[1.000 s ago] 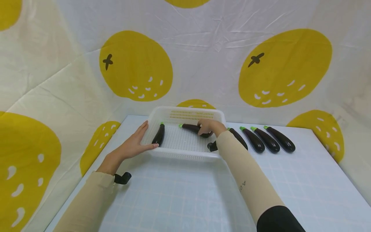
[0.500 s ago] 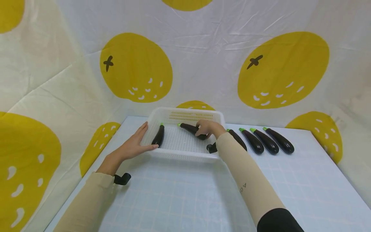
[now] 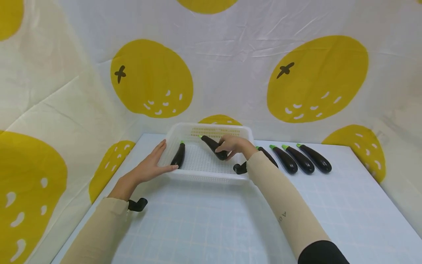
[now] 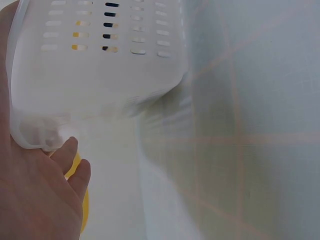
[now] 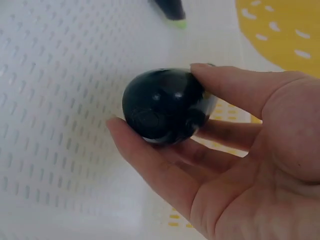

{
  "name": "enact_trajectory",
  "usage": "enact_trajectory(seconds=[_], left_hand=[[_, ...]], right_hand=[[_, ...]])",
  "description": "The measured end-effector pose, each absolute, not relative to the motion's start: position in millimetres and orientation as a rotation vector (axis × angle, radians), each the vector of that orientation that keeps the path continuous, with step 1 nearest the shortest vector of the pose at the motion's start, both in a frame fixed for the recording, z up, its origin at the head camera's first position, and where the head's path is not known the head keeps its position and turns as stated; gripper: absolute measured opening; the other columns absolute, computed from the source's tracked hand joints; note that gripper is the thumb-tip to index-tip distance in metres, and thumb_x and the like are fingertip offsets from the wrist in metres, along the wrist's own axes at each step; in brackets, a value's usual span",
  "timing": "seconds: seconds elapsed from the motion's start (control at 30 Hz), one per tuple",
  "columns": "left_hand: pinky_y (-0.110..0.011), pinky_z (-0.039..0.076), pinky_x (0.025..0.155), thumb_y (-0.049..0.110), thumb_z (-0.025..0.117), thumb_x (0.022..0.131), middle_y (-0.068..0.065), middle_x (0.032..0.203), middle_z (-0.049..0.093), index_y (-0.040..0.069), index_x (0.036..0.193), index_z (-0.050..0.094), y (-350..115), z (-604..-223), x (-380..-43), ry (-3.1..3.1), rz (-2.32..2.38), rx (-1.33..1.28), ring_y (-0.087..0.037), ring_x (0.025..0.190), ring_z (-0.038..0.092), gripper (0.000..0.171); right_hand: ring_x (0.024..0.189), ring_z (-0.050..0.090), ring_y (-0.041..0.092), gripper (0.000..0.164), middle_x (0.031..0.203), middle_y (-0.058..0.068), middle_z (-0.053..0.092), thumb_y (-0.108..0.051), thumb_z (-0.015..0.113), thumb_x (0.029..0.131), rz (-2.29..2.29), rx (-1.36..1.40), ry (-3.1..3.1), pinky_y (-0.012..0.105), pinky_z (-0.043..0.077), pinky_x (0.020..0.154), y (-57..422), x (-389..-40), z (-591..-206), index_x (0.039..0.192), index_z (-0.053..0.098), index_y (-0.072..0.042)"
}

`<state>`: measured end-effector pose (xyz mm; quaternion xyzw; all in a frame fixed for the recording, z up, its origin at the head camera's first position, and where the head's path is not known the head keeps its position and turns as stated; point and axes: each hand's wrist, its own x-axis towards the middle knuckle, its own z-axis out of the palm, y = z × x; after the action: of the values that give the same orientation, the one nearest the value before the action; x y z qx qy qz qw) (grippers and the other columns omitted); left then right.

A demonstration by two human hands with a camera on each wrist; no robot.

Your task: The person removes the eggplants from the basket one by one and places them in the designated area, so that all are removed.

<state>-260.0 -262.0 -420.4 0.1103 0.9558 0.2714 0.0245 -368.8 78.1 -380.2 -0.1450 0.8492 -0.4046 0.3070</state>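
Observation:
A white perforated plastic basket (image 3: pixel 204 177) stands at the back of the table. My left hand (image 3: pixel 150 165) rests against its left end with fingers extended along the side, the thumb reaching the front rim; the left wrist view has this hand (image 4: pixel 45 195) beside the basket wall (image 4: pixel 100 85). Inside, one dark eggplant (image 3: pixel 178 155) with a green stem lies near the left end. My right hand (image 3: pixel 234 145) grips a second eggplant (image 3: pixel 211 146) by its thick end, stem pointing back left. Seen in the right wrist view, thumb and fingers surround this eggplant's rounded end (image 5: pixel 160 107), above the basket floor.
Several more eggplants (image 3: pixel 301 160) lie in a row on the table right of the basket, the nearest (image 3: pixel 268 157) partly behind the right forearm. A pale blue checked cloth (image 3: pixel 197 220) covers the table. A white sheet with yellow fruit prints (image 3: pixel 230 73) hangs behind it.
The eggplant in my right hand has shifted left and turned, its stem end now further back and its thick end nearer the front. My left hand keeps its place on the basket.

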Motion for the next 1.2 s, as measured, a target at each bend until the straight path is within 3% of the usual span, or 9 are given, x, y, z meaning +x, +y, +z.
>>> enact_trajectory(seconds=[1.2], left_hand=[[-0.069,0.015,0.119,0.074,0.068,0.082,-0.004,0.173,-0.005,0.016,0.166,-0.003,-263,-422,-262,2.960,0.860,0.340,-0.037,0.158,0.006,0.124]], right_hand=[[0.098,0.070,0.029,0.041,0.120,0.024,0.063,-0.013,0.066,0.100,-1.164,-0.500,2.347,0.045,0.061,0.085,104,-322,-342,0.134,0.055,0.006]])
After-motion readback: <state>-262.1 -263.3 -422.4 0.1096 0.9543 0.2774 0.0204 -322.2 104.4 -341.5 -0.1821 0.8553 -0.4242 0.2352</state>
